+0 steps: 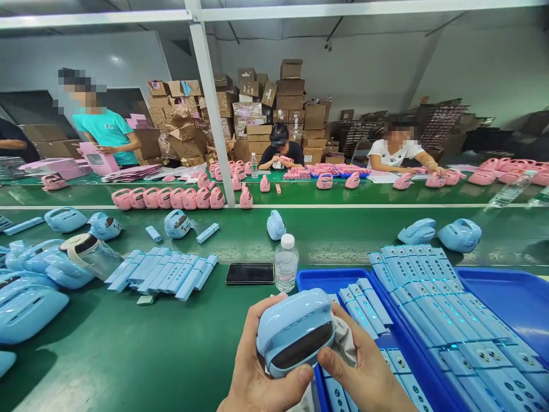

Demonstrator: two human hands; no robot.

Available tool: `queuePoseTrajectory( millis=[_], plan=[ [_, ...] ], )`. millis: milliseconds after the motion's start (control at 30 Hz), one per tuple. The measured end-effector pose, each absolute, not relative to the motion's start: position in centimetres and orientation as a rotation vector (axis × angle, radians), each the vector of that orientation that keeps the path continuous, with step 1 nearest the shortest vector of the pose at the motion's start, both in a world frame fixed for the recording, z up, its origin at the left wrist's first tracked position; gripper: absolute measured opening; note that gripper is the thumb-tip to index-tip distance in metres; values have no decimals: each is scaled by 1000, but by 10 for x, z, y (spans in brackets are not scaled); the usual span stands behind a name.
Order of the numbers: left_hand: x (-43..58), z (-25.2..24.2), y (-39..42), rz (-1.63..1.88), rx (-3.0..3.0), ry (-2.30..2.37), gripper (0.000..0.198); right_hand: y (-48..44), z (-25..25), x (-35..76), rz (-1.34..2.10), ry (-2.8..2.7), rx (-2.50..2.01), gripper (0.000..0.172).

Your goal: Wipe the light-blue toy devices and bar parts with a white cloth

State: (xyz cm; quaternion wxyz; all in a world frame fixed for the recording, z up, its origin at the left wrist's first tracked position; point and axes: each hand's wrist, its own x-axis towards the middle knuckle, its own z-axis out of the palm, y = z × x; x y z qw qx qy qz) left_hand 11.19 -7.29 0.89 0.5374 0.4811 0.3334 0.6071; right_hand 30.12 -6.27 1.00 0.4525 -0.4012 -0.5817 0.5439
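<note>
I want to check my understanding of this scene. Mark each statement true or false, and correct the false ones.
1. The left hand and right hand both hold a light blue plastic case. True.
2. A pale cloth lies between the case and the right hand. True.
3. The water bottle stands inside the blue tray. False: it stands on the green conveyor belt, beside the tray.
4. The pink cases sit on the nearest belt. False: they sit on a farther green belt.
</note>
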Motion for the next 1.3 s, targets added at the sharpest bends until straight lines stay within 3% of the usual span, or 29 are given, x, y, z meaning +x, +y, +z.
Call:
queuePoseTrajectory(
  millis=[333, 500, 867, 1000, 1300],
  plan=[
    [116, 1, -75, 1656, 1292, 944, 67, -68, 13, 288, 1287, -1393, -963, 65],
    [113, 7, -78, 1433, 1100, 852, 68, -60, 19, 286, 1344, -1432, -927, 55],
    [103, 9, -90, 1296, 1133, 1022, 74, -68, -1, 299, 1400, -1382, -1055, 76],
    [106, 16, -91, 1368, 1074, 1080, 72, -67, -13, 313, 1379, -1291, -1156, 61],
    [114, 11, -91, 1400, 1066, 1264, 73, -90, -2, 286, 855, -1311, -1344, 45]
  ],
)
